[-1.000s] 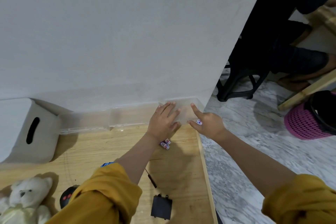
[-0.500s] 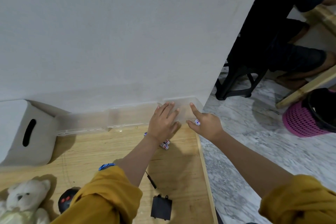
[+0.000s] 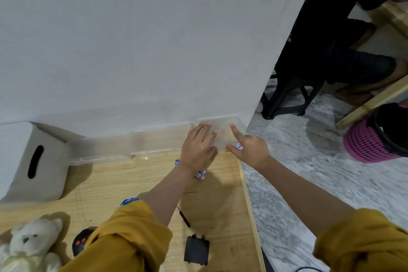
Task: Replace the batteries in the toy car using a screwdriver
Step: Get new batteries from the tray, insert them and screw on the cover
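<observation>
Here, your wooden table (image 3: 106,181) ends against a white wall (image 3: 132,40), and a row of clear plastic boxes (image 3: 152,141) runs along that wall. At far left sits a white tissue box (image 3: 33,161) with a dark slot, and a white teddy bear (image 3: 28,243) lies at the near left corner. Off the table's right edge you see marbled floor, a black stool (image 3: 287,97), a seated person's leg (image 3: 362,66) in dark clothing, and a pink basket (image 3: 371,139).

The toy car (image 3: 80,242), black with red spots, sits near the teddy bear and is mostly hidden behind your left sleeve (image 3: 123,240). Its black battery cover (image 3: 197,250) lies flat on the table to the right of that sleeve, and the thin screwdriver (image 3: 184,216) lies between the cover and your left forearm, partly hidden by the arm. Two loose batteries (image 3: 200,174) lie side by side just beneath your left wrist; another small blue-tipped one (image 3: 176,162) peeks out at the wrist's left side.

Your left hand (image 3: 197,148) is spread flat, fingers straight, pressing on the rightmost clear box (image 3: 220,126). Your right hand (image 3: 247,148) points its index finger onto the same box while the curled fingers and thumb pinch a white battery (image 3: 239,146) with red and blue print.
</observation>
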A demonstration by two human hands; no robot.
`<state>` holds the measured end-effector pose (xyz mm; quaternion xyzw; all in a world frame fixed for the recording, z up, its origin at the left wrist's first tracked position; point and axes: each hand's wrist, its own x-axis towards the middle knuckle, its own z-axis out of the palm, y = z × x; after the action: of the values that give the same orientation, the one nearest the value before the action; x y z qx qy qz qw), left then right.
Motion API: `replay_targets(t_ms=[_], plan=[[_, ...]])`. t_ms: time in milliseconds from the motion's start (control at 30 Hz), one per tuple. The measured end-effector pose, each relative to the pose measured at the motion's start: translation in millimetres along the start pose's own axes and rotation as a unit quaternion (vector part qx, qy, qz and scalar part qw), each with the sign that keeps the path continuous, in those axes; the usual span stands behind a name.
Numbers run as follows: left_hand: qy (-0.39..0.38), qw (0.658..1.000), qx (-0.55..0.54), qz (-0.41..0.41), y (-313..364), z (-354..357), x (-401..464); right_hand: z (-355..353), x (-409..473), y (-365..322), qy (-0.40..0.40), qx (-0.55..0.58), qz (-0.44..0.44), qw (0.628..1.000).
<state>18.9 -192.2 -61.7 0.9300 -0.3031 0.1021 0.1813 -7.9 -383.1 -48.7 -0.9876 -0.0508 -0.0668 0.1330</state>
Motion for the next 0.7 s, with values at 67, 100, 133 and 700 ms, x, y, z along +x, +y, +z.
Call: replay_targets(t_ms=[67,100,133,700], plan=[[-0.009,1.000,0.008,-0.003,1.2,-1.5,-2.3,-7.9,2.4,2.0,-0.041,-0.022,-0.001,0.999],[-0.014,1.000,0.011,-0.002,1.7,-3.2,-2.8,-11.8,3.1,2.4,-0.090,-0.029,0.000,0.996],[-0.018,1.000,0.012,0.000,1.4,-4.7,-3.7,-15.0,3.6,2.9,-0.114,-0.039,0.001,0.993],[0.043,0.995,0.065,-0.064,6.0,-14.2,-4.9,-56.4,37.6,-22.5,0.126,0.295,0.197,0.927]])
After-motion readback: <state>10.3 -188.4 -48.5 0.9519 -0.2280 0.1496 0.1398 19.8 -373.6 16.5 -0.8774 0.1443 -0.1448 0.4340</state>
